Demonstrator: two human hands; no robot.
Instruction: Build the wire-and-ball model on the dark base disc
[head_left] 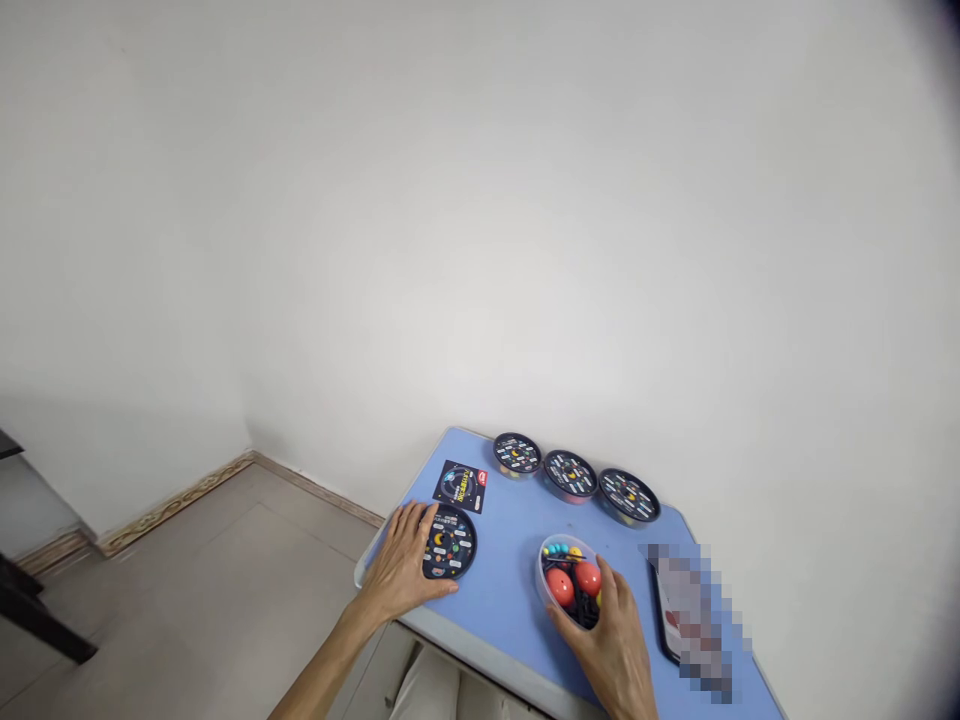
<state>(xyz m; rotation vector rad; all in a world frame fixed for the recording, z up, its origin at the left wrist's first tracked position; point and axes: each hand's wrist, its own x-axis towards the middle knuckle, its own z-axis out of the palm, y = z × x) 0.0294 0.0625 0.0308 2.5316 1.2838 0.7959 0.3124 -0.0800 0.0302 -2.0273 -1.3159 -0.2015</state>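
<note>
- Resting the left hand (pixel 401 560) at nine o'clock on the blue tabletop (pixel 502 600), with fingers and thumb spread across the left part of a black round lid (pixel 453 545) bearing a yellow crescent moon; impossible to judge whether pinching or merely touching.
- Clasping a clear round tub (pixel 540 574) between thumb and fingers of the right hand (pixel 615 635), a little toward six o'clock from the table's centre.
- Containing, in that tub, two red balls (pixel 559 587), small blue beads (pixel 555 549) and black parts (pixel 582 606).
- Showing a black square card (pixel 459 487) at ten o'clock, just beyond the lid.
- Bearing three lidded tubs (pixel 570 475) from eleven to one o'clock, near the wall (pixel 570 250).
- Showing a partly pixelated smartphone (pixel 679 635) at four o'clock.
</note>
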